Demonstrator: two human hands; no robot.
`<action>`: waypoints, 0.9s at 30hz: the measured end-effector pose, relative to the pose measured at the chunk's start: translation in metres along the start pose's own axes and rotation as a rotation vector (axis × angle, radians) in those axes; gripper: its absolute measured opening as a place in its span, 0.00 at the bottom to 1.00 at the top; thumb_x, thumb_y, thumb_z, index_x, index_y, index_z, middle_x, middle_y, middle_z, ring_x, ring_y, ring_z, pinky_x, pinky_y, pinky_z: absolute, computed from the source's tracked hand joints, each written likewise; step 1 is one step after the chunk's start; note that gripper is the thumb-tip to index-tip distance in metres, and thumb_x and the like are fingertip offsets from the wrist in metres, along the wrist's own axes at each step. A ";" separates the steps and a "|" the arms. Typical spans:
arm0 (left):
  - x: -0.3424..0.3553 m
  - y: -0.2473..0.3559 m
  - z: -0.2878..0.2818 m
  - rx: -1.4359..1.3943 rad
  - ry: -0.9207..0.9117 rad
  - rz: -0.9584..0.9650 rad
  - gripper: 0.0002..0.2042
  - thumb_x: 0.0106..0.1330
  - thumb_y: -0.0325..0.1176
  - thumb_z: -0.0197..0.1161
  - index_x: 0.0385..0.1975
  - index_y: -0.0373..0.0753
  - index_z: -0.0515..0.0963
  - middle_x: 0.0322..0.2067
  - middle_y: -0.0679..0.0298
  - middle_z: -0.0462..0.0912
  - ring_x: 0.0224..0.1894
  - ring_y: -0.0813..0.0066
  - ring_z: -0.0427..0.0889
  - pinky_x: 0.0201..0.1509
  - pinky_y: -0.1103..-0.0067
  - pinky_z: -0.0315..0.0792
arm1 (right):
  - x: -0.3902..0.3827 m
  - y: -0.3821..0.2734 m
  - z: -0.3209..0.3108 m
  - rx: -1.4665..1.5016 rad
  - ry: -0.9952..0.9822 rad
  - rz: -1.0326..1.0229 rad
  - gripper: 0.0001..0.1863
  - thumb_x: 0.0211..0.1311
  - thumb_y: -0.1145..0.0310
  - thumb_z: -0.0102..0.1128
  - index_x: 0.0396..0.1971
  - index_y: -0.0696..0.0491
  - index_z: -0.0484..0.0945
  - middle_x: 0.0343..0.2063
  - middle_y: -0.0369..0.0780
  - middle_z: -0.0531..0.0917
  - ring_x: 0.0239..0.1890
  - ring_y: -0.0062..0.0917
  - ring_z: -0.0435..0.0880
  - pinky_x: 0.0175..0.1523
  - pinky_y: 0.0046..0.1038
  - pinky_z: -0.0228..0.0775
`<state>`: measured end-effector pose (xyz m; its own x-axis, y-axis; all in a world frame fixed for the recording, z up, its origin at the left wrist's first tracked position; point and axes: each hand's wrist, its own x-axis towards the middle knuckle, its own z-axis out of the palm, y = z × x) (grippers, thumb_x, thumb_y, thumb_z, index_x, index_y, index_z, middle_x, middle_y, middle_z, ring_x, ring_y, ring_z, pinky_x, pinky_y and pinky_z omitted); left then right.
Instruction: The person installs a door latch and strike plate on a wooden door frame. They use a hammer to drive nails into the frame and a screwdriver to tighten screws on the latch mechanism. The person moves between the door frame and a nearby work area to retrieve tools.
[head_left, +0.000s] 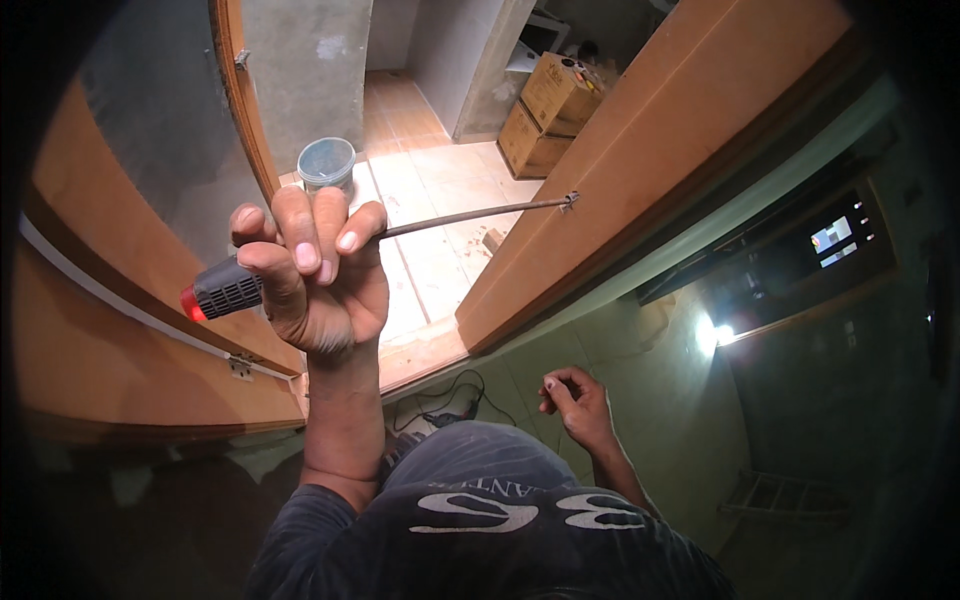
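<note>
My left hand (320, 270) is closed around a long screwdriver (470, 214). Its black handle with a red end sticks out on the left of my fingers, and the thin dark shaft runs to the right. At the far end, the tip meets a small metal fitting (570, 202) on the face of the wooden door frame (640, 150); whether it sits in a screw is too small to tell. My right hand (580, 405) hangs lower right, apart from the frame, with its fingers curled together. Anything held in it is hidden.
Left stands a wooden door (150, 385) with metal hinges. Past the doorway are a clear plastic bucket (326, 163) and stacked cardboard boxes (545, 110) on the tiled floor. A black power cable (470, 385) lies near my body. A bright lamp (715, 335) shines at right.
</note>
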<state>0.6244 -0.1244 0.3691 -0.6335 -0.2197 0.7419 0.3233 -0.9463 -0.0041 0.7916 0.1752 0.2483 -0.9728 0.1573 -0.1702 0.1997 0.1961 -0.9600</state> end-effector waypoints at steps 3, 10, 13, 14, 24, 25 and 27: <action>0.001 -0.003 -0.001 0.009 -0.015 -0.007 0.11 0.69 0.41 0.67 0.48 0.50 0.83 0.24 0.74 0.71 0.28 0.85 0.69 0.45 0.81 0.71 | 0.000 0.003 -0.001 0.004 -0.006 0.012 0.07 0.74 0.69 0.57 0.40 0.57 0.80 0.31 0.36 0.83 0.29 0.17 0.82 0.35 0.22 0.76; -0.003 -0.029 -0.002 0.057 -0.019 -0.056 0.11 0.72 0.43 0.63 0.50 0.53 0.83 0.26 0.76 0.71 0.29 0.87 0.68 0.47 0.81 0.68 | 0.002 0.006 0.000 -0.001 0.025 0.053 0.07 0.74 0.69 0.58 0.40 0.57 0.80 0.32 0.37 0.83 0.29 0.19 0.83 0.36 0.22 0.75; -0.005 -0.028 -0.010 0.149 -0.059 -0.079 0.13 0.73 0.48 0.60 0.51 0.54 0.83 0.28 0.77 0.74 0.31 0.85 0.70 0.54 0.74 0.66 | 0.003 0.006 0.001 -0.046 0.059 0.109 0.07 0.74 0.69 0.58 0.41 0.57 0.80 0.32 0.37 0.83 0.29 0.19 0.83 0.37 0.23 0.75; -0.005 -0.026 -0.013 0.196 -0.080 -0.098 0.14 0.73 0.50 0.59 0.51 0.53 0.82 0.29 0.76 0.75 0.32 0.84 0.71 0.55 0.72 0.66 | 0.003 0.006 0.001 -0.046 0.048 0.103 0.07 0.74 0.69 0.58 0.41 0.57 0.80 0.32 0.37 0.83 0.29 0.19 0.82 0.36 0.23 0.75; -0.008 0.006 -0.040 0.005 -0.168 -0.437 0.32 0.60 0.64 0.68 0.57 0.48 0.73 0.57 0.61 0.69 0.64 0.61 0.69 0.76 0.46 0.50 | 0.006 0.040 -0.002 0.030 0.014 0.061 0.07 0.72 0.70 0.57 0.39 0.59 0.80 0.29 0.36 0.82 0.27 0.16 0.80 0.34 0.22 0.73; -0.010 0.010 -0.041 0.109 -0.148 -0.437 0.25 0.64 0.58 0.68 0.54 0.51 0.75 0.60 0.59 0.66 0.66 0.58 0.67 0.78 0.45 0.48 | 0.005 0.047 -0.004 0.014 0.033 0.117 0.07 0.73 0.71 0.57 0.39 0.58 0.80 0.29 0.36 0.82 0.27 0.17 0.80 0.34 0.22 0.73; -0.013 0.020 -0.040 0.316 -0.059 -0.353 0.23 0.65 0.46 0.71 0.57 0.46 0.76 0.62 0.55 0.64 0.69 0.54 0.65 0.78 0.52 0.54 | 0.003 0.059 -0.007 0.039 0.039 0.137 0.07 0.73 0.71 0.57 0.39 0.58 0.80 0.31 0.37 0.82 0.28 0.18 0.81 0.35 0.23 0.74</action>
<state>0.6106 -0.1500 0.3322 -0.7048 0.1252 0.6983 0.2991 -0.8401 0.4525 0.8014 0.1943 0.1928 -0.9313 0.2179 -0.2920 0.3247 0.1330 -0.9364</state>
